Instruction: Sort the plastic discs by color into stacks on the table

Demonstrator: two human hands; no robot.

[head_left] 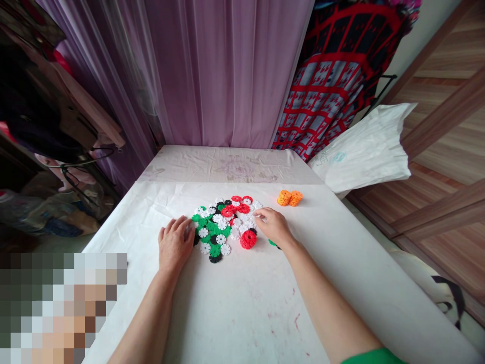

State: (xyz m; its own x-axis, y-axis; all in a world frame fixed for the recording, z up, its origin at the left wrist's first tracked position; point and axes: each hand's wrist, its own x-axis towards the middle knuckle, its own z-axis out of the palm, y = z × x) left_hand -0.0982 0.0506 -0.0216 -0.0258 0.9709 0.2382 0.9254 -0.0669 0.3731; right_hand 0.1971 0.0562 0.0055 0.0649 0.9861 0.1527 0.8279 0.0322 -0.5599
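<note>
A loose pile of notched plastic snowflake discs lies mid-table, with green discs (206,226) to the left, white discs (248,221) to the right, red discs (242,207) at the back and black ones mixed in. My left hand (176,243) rests at the pile's left edge, fingers lightly curved and apart, thumb close to the green discs. At the right side, my right hand (276,226) has thumb and forefinger brought together among the white discs; what is between them is hidden. Just left of that hand sits a red stack of discs (248,239).
Two joined orange stacks (290,198) stand at the back right of the white-covered table (227,313). Partly under my right wrist lies a green piece (272,242). A white bag (364,151) hangs by the right edge; a purple curtain (227,76) is behind.
</note>
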